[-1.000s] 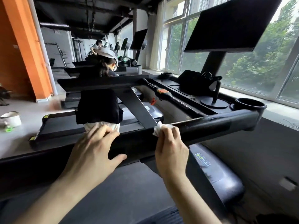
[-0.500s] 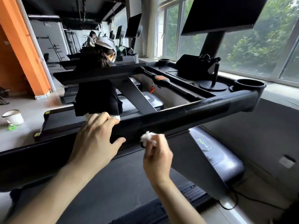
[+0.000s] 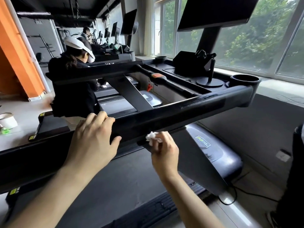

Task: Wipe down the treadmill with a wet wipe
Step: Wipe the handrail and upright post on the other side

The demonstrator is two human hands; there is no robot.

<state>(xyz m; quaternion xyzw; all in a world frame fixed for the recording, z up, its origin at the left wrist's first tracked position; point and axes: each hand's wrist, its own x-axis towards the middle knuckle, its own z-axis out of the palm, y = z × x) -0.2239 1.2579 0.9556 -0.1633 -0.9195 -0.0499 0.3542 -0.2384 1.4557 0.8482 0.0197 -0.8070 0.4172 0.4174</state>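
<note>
The black treadmill's near handrail [image 3: 189, 111] runs across the view from lower left to a cup holder [image 3: 245, 79] at the right. My left hand [image 3: 92, 142] grips the rail, fingers over its top and thumb on the near side. Just to the right, my right hand [image 3: 164, 152] pinches a crumpled white wet wipe [image 3: 152, 136] against the rail's lower edge, where the slanted support post [image 3: 197, 165] meets it. Wet streaks shine on the rail toward the cup holder. The console [image 3: 192, 63] and dark screen [image 3: 213, 12] stand beyond.
A person in a black top and white cap [image 3: 74, 83] stands at the neighbouring treadmill to the left. An orange column [image 3: 18, 51] and a white bucket [image 3: 7, 120] are at far left. Windows [image 3: 246, 43] line the right side. A black cable [image 3: 233, 195] lies on the floor.
My right hand came off the top of the rail and dropped with the wipe to the rail's underside. My left hand stayed gripping the rail.
</note>
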